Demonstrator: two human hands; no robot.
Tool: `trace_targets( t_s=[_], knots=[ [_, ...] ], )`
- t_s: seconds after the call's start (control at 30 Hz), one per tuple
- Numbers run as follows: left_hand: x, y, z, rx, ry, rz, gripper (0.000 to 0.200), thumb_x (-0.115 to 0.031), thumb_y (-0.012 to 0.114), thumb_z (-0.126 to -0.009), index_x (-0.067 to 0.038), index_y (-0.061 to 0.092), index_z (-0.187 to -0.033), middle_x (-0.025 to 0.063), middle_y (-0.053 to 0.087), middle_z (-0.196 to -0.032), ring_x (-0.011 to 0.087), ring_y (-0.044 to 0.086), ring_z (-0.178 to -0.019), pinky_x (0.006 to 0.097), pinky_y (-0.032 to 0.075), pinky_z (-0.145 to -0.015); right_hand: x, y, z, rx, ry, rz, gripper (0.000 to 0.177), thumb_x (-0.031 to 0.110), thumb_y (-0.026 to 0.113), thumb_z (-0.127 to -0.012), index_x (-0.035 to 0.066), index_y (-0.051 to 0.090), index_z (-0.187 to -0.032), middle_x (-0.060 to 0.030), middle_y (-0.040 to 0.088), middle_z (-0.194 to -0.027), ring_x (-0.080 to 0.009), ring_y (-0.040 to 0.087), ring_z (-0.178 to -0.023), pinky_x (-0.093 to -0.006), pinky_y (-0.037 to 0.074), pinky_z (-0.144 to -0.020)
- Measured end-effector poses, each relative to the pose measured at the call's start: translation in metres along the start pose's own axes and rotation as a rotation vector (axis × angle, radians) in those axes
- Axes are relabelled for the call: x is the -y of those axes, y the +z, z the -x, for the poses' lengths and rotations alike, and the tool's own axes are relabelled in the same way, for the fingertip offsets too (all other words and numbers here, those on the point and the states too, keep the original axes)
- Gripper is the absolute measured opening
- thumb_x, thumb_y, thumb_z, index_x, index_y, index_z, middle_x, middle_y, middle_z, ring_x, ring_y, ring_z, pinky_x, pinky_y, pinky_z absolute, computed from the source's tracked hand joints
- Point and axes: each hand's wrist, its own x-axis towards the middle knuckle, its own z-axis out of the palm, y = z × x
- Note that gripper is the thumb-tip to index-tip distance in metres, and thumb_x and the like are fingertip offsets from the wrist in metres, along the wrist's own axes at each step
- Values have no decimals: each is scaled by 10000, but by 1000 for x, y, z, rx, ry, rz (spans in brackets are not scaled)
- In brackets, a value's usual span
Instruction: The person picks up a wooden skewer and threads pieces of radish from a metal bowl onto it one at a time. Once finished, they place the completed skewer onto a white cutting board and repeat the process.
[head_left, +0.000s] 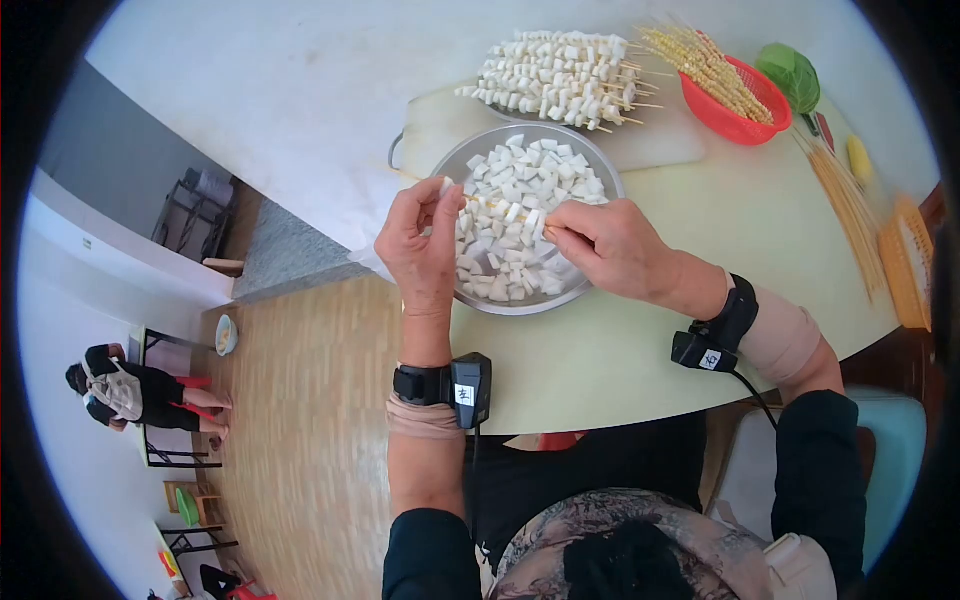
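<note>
Over a round metal pan of cut white chunks, my two hands hold one thin wooden skewer. My left hand is closed, thumb and fingers pinching a white chunk on the skewer, whose end sticks out past the fingers to the left. My right hand is closed around the skewer's other end. Several white pieces are threaded on it between the hands, close to the right fingertips. A strapped device sits on each wrist.
Behind the pan, filled skewers are piled on a cutting board. A red basket with yellowish skewers, a cabbage, bare sticks and an orange basket line the right. A person is far left.
</note>
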Motion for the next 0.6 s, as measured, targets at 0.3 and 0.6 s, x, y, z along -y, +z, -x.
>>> trace_targets(
  t_s=[0.3,0.6],
  knots=[
    [-8,5,5,86,-63,129,119,-9,612,-822,42,597,-929,66,618,-735,107,607,-655,235,526,-606,-4,3,2,-9,8,-19,117,141,559,-810,34,570,-763,-164,553,-616,-343,552,-561,-410,431,-509],
    [-9,7,4,110,-84,170,125,-2,608,-824,41,595,-941,72,617,-759,118,610,-651,242,532,-605,-5,7,3,17,92,-127,140,131,550,-804,7,572,-743,-191,546,-629,-347,552,-579,-394,434,-525]
  ],
)
